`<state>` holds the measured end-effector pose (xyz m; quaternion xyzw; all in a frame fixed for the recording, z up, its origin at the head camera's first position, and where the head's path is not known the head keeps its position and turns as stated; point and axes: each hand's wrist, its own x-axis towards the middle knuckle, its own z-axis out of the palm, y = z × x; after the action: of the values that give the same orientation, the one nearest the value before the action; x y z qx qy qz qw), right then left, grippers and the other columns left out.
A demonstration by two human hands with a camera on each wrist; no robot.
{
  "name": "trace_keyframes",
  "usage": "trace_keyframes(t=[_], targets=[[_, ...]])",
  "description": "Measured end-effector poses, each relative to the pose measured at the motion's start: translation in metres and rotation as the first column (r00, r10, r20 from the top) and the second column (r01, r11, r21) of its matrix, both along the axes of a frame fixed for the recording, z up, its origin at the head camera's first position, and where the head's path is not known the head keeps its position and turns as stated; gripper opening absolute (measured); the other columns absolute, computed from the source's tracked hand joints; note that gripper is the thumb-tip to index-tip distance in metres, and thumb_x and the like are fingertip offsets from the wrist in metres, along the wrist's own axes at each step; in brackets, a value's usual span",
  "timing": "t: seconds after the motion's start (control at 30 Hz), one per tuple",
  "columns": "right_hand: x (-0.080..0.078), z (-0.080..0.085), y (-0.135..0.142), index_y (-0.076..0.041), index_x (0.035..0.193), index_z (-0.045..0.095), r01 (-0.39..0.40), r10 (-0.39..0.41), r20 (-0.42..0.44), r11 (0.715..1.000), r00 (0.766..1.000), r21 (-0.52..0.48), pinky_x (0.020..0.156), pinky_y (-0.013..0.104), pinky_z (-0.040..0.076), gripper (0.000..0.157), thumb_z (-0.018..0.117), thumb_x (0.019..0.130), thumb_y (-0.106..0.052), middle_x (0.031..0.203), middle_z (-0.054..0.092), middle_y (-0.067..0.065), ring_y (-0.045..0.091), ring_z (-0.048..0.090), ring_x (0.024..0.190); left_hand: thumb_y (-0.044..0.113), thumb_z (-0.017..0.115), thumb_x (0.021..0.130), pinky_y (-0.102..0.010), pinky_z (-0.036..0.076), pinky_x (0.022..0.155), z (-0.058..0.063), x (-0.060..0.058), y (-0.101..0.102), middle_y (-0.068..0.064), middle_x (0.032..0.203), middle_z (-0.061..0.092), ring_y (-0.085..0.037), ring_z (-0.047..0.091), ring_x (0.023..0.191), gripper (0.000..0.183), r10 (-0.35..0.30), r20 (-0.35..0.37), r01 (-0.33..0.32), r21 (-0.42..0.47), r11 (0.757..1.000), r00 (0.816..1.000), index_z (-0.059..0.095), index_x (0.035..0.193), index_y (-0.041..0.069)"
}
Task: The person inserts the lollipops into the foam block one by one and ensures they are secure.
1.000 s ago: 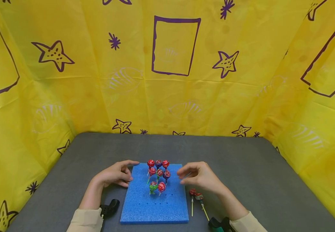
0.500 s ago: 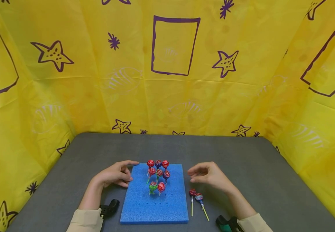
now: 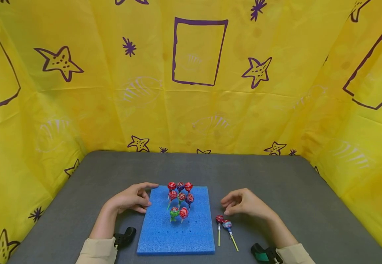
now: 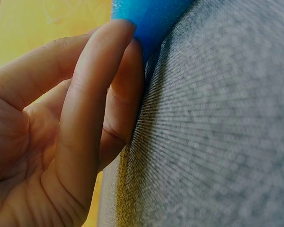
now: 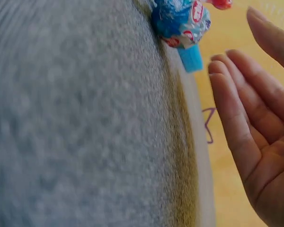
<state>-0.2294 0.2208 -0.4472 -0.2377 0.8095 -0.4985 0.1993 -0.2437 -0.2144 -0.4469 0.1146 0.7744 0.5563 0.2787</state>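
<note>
A blue foam board (image 3: 177,242) lies on the grey table, with several wrapped lollipops (image 3: 182,198) standing upright by their sticks in it. My left hand (image 3: 133,198) rests at the board's left edge, its index finger reaching to the far left corner and its thumb touching the side. In the left wrist view the thumb (image 4: 92,90) meets the board's blue side (image 4: 154,23). To the right of the board lie a red lollipop (image 3: 219,219) and a blue-and-white lollipop (image 3: 227,224), heads close together. My right hand (image 3: 248,203) hovers just beyond them, holding nothing, its fingers loosely bent.
Small holes (image 3: 177,231) run across the near half of the board. Black wrist devices (image 3: 124,237) sit by both forearms. A yellow cloth (image 3: 191,110) with dark drawings encloses the table's (image 3: 260,172) back and sides.
My right hand has moved away from the board to the right, then a little nearer the two lying lollipops. The left hand and the board have stayed put.
</note>
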Motion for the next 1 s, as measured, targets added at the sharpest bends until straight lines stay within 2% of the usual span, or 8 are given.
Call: trace_keyframes(t=[0.27,1.0], targets=[[0.0014,-0.0009,0.0024,0.002,0.105,0.073,-0.051,0.05,0.032,0.998,0.998,0.032,0.074,0.02,0.059,0.034,0.082,0.079,-0.019,0.101,0.074,0.022,0.008,0.071,0.082,0.006,0.067,0.089,-0.031,0.062,0.066,0.0001,0.0,-0.0004,-0.01,0.087,0.06,-0.017,0.066,0.073,0.069,0.005,0.001,-0.005,-0.002,1.0,1.0,0.037,0.151,0.005],[0.0071,-0.0011,0.001,-0.004,0.092,0.076,-0.103,0.096,0.066,0.989,0.993,0.107,0.064,0.021,0.057,0.023,0.085,0.076,-0.018,0.083,0.075,0.01,0.008,0.068,0.07,0.007,0.068,0.089,-0.033,0.063,0.067,-0.0014,-0.0007,0.0007,-0.011,0.088,0.06,-0.017,0.066,0.075,0.069,0.015,0.004,-0.015,-0.008,1.0,1.0,0.037,0.15,0.005]])
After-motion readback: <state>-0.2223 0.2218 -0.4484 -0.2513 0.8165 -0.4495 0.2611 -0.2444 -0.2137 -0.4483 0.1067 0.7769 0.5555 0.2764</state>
